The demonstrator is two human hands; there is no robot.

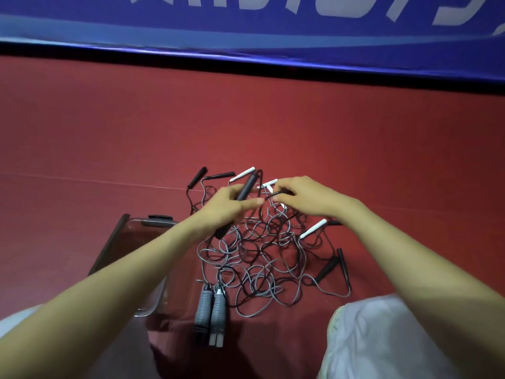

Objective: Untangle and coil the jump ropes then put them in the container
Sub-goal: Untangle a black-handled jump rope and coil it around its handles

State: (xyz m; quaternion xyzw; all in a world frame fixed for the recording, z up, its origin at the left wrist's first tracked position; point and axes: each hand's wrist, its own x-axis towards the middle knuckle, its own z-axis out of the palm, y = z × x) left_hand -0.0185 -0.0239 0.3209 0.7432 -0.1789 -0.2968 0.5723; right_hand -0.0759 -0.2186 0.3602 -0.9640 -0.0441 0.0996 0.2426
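A person seated on a red floor (136, 127) works at a knot of jump ropes (262, 253) — black and grey cords looped over one another, handles poking out on every side. The left hand (226, 207) grips a dark handle (247, 187), its fingers (251, 202) curled round the shaft. Just beside it, the right hand (303, 196) has its fingers (284, 199) bent and drawn together on what looks like a black cord (282, 191) at the heap's far side (blur hides the exact hold). The clear container (109, 247) sits just left of the tangle, partly under the left forearm, with no rope visible inside. The job looks barely begun — no rope freed, none coiled, all left to stow.
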